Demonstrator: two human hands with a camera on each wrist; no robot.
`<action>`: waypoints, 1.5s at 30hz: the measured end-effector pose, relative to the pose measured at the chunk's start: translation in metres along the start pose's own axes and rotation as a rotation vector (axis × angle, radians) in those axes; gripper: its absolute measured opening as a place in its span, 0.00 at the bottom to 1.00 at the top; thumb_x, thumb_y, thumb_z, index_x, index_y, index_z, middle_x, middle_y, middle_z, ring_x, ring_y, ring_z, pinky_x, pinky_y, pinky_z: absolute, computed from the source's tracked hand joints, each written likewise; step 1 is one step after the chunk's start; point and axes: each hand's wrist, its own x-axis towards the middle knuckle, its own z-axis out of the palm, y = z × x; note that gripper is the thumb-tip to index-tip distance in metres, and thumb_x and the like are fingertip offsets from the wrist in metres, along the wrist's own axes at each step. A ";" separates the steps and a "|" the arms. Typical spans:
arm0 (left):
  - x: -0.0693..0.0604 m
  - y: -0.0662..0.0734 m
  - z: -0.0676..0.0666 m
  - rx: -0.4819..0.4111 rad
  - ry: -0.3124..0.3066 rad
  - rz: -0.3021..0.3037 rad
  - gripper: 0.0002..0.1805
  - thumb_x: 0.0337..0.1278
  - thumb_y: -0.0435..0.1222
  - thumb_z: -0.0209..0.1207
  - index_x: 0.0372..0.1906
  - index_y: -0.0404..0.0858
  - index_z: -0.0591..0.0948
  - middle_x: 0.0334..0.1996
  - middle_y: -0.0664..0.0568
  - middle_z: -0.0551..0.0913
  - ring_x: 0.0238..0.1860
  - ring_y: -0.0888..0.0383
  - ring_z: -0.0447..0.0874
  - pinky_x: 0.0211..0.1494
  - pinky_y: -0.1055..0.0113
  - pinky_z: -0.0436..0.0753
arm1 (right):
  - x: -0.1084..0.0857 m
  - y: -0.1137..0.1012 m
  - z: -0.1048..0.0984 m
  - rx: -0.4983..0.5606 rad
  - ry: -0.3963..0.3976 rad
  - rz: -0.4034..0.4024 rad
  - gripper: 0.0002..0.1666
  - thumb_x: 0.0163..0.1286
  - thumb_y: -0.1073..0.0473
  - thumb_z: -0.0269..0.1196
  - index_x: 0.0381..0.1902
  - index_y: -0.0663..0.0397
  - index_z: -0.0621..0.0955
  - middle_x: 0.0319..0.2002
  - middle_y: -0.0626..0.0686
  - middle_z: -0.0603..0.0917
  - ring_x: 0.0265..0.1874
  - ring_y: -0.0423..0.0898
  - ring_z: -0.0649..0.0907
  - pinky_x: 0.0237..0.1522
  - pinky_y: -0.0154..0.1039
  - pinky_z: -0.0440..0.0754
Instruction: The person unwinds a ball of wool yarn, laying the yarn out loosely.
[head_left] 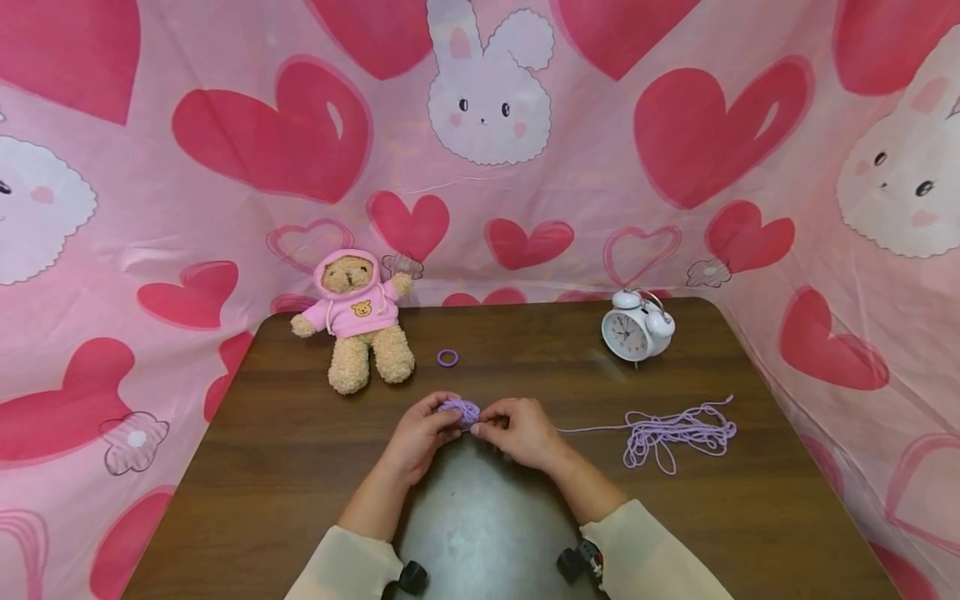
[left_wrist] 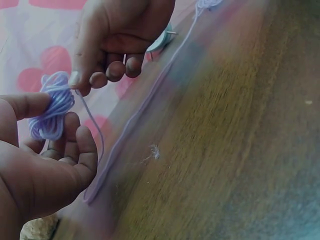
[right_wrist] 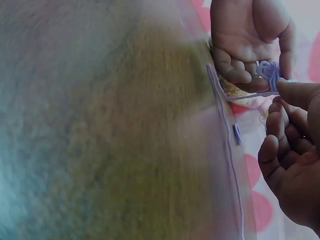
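Beige sleeves [head_left: 652,554] led to a left hand [head_left: 420,437] gripping the lilac yarn bundle [head_left: 463,410] and, at its three o'clock, a right hand [head_left: 523,432] pinching the strand [head_left: 592,429], nearer the loose yarn pile [head_left: 667,432] stretched nine-to-three farther that way.

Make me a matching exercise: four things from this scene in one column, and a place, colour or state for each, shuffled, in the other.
Things:
1. teddy bear
2. alarm clock
3. ring
4. yarn bundle

Descriptions:
A. white, near the far right corner of the table
B. held in the left hand
C. dressed in pink
D. purple, lying flat on the table

Pairs: 1-C, 2-A, 3-D, 4-B
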 end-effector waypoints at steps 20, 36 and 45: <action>-0.002 0.000 0.000 -0.018 0.009 -0.002 0.14 0.70 0.27 0.57 0.57 0.28 0.74 0.41 0.50 0.81 0.40 0.58 0.80 0.47 0.64 0.82 | 0.000 0.002 0.006 -0.004 0.034 -0.017 0.05 0.66 0.57 0.73 0.33 0.52 0.89 0.24 0.42 0.83 0.15 0.36 0.80 0.19 0.35 0.80; -0.004 0.000 -0.013 -0.036 0.069 0.009 0.12 0.66 0.25 0.59 0.53 0.30 0.78 0.42 0.48 0.82 0.39 0.57 0.81 0.46 0.63 0.83 | -0.005 0.014 -0.014 -0.058 0.076 0.011 0.02 0.66 0.58 0.72 0.33 0.48 0.89 0.24 0.40 0.83 0.19 0.34 0.78 0.23 0.33 0.79; -0.007 0.002 -0.022 -0.040 0.091 0.003 0.14 0.68 0.25 0.57 0.56 0.28 0.76 0.43 0.48 0.82 0.41 0.56 0.82 0.49 0.61 0.82 | -0.009 0.020 -0.030 -0.092 0.102 0.020 0.02 0.66 0.57 0.72 0.33 0.47 0.89 0.25 0.39 0.84 0.23 0.35 0.78 0.27 0.33 0.79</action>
